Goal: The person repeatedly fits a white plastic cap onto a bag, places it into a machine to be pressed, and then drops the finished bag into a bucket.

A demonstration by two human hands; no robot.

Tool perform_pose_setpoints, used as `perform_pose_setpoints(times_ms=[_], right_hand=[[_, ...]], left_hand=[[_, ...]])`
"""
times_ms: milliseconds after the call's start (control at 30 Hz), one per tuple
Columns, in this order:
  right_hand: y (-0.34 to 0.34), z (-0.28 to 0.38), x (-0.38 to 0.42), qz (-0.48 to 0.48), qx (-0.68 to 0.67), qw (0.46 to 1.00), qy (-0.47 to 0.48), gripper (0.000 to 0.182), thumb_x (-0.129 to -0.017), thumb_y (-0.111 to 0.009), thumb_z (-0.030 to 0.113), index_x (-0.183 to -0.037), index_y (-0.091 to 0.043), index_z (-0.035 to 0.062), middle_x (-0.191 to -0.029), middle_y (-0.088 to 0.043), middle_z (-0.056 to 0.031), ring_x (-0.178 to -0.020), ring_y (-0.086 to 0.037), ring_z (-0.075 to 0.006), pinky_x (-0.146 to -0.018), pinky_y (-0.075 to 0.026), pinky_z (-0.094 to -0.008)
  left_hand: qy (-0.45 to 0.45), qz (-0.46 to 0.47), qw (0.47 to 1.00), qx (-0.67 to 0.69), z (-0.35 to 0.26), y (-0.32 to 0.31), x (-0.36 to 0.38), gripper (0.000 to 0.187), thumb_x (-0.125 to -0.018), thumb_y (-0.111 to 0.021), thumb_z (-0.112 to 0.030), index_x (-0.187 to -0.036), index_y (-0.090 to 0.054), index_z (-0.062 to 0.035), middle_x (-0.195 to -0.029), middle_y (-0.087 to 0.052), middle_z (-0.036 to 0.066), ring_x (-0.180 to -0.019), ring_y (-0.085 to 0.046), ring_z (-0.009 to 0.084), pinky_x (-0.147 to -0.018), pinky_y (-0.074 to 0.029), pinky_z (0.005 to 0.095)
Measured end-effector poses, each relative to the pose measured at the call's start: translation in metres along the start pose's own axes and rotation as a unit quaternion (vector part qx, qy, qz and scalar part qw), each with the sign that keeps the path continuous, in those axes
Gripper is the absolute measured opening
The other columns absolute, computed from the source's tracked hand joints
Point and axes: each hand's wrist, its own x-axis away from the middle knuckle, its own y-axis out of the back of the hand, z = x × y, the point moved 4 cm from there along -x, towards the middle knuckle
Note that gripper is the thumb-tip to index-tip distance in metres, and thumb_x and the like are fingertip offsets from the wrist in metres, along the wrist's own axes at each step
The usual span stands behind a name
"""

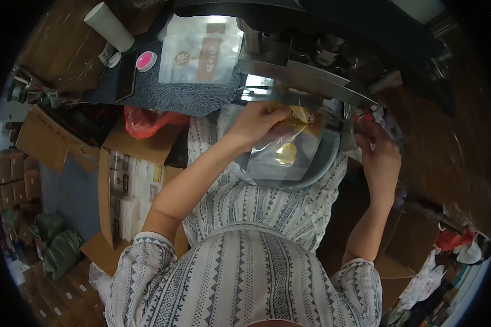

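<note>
My left hand [262, 124] pinches the upper edge of a clear plastic pouch [281, 163] with a brown printed panel and a gold round mark. Beneath the pouch sits a grey-blue basin [326, 158] on my lap, with more clear plastic at its left side. Right above the pouch is the metal edge of a dark machine [311, 76]. My right hand [380, 150] is at the machine's right end, beside some red and white printed material [364, 116]. Its fingers are curled together, and what they hold, if anything, is hidden.
A stack of printed pouches [202, 52] lies on a grey fluffy cloth [202, 98], near a pink-topped round tin [146, 61], a phone [126, 75] and a white cup [109, 27]. An open carton [106, 191] of packets stands at left; another carton [409, 240] is at right.
</note>
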Motion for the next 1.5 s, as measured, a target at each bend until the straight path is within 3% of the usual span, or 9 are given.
perform_pose_setpoints(times_ms=[167, 233, 267, 467, 767, 933, 1000, 1333, 1500], right_hand=[[-0.021, -0.047, -0.015, 0.017, 0.13, 0.99, -0.048, 0.02, -0.083, -0.063, 0.016, -0.1, -0.065, 0.0045, -0.093, -0.068, -0.0169, -0.085, -0.065, -0.0341, -0.075, -0.05, -0.0409], [-0.025, -0.055, -0.018, 0.041, 0.027, 0.998, -0.025, 0.021, -0.084, -0.061, 0.015, -0.101, -0.065, 0.0028, -0.089, -0.068, -0.0181, -0.082, -0.066, -0.0312, -0.072, -0.049, -0.0393], [-0.021, -0.05, -0.016, 0.039, 0.027, 0.999, -0.023, 0.021, -0.084, -0.061, 0.015, -0.101, -0.065, 0.0028, -0.089, -0.068, -0.0181, -0.082, -0.066, -0.0312, -0.072, -0.049, -0.0393], [-0.005, 0.019, -0.001, 0.071, -0.208, 0.975, -0.021, 0.021, -0.083, -0.065, 0.007, -0.103, -0.066, 0.0012, -0.089, -0.068, -0.0139, -0.079, -0.066, -0.0223, -0.07, -0.049, -0.0308], [-0.024, 0.109, -0.002, -0.013, -0.159, 0.926, 0.341, 0.03, -0.076, -0.071, 0.01, -0.105, -0.064, 0.0048, -0.088, -0.066, -0.0135, -0.084, -0.062, -0.0329, -0.078, -0.049, -0.0398], [-0.036, 0.081, -0.011, 0.141, -0.281, 0.936, 0.155, 0.033, -0.079, -0.072, 0.013, -0.109, -0.065, 0.0025, -0.093, -0.068, -0.0101, -0.086, -0.065, -0.0209, -0.076, -0.051, -0.0315], [-0.031, 0.067, -0.014, 0.089, -0.281, 0.947, 0.127, 0.033, -0.08, -0.072, 0.012, -0.11, -0.064, 0.0018, -0.093, -0.069, -0.0102, -0.085, -0.065, -0.0188, -0.077, -0.05, -0.0306], [0.028, -0.012, 0.026, -0.081, -0.059, 0.994, -0.052, 0.029, -0.086, -0.066, 0.02, -0.109, -0.063, 0.0035, -0.093, -0.067, -0.0166, -0.084, -0.066, -0.0312, -0.071, -0.05, -0.0405], [0.013, -0.076, 0.031, -0.013, 0.217, 0.961, -0.171, 0.024, -0.088, -0.063, 0.021, -0.101, -0.063, 0.0007, -0.095, -0.066, -0.0224, -0.086, -0.063, -0.0385, -0.073, -0.05, -0.0419]], left_hand=[[-0.233, -0.168, 0.912, -0.292, -0.031, 0.064, -0.009, 0.039, -0.087, -0.068, -0.028, -0.105, -0.06, 0.006, -0.094, -0.065, 0.016, -0.082, -0.063, 0.0268, -0.074, -0.05, 0.0348], [-0.44, -0.308, 0.626, -0.566, -0.054, 0.1, -0.008, 0.051, -0.084, -0.069, -0.03, -0.12, -0.052, 0.0018, -0.116, -0.056, 0.022, -0.102, -0.057, 0.037, -0.089, -0.045, 0.0393], [-0.311, -0.253, 0.644, -0.651, -0.021, 0.127, -0.026, 0.06, -0.082, -0.069, -0.03, -0.128, -0.044, -0.0014, -0.129, -0.047, 0.022, -0.112, -0.049, 0.0408, -0.097, -0.038, 0.0428], [-0.299, -0.236, 0.711, -0.592, -0.013, 0.115, 0.056, 0.03, -0.08, -0.066, -0.01, -0.109, -0.059, -0.0054, -0.104, -0.061, 0.014, -0.095, -0.059, 0.0346, -0.079, -0.046, 0.0417], [-0.39, -0.172, 0.74, -0.52, -0.034, 0.054, 0.105, 0.012, -0.08, -0.065, -0.002, -0.092, -0.066, -0.0038, -0.084, -0.063, 0.011, -0.072, -0.062, 0.0295, -0.062, -0.048, 0.0345], [-0.355, -0.019, 0.807, -0.472, -0.006, 0.03, 0.074, 0.012, -0.085, -0.066, -0.009, -0.093, -0.067, -0.0005, -0.081, -0.065, 0.011, -0.066, -0.063, 0.0216, -0.059, -0.049, 0.031], [-0.053, 0.024, 0.97, -0.237, 0.009, 0.022, 0.047, 0.017, -0.089, -0.064, -0.017, -0.091, -0.067, -0.0006, -0.087, -0.067, 0.01, -0.07, -0.065, 0.0164, -0.058, -0.048, 0.0294], [0.01, 0.039, 0.999, -0.005, 0.001, 0.014, 0.0, 0.034, -0.092, -0.062, -0.029, -0.102, -0.064, 0.0041, -0.087, -0.066, 0.007, -0.073, -0.063, 0.0109, -0.066, -0.052, 0.0212], [-0.138, -0.133, 0.894, -0.406, -0.083, 0.121, -0.035, 0.043, -0.095, -0.052, -0.038, -0.117, -0.06, -0.0017, -0.108, -0.064, 0.013, -0.093, -0.063, 0.0258, -0.076, -0.052, 0.0353]])
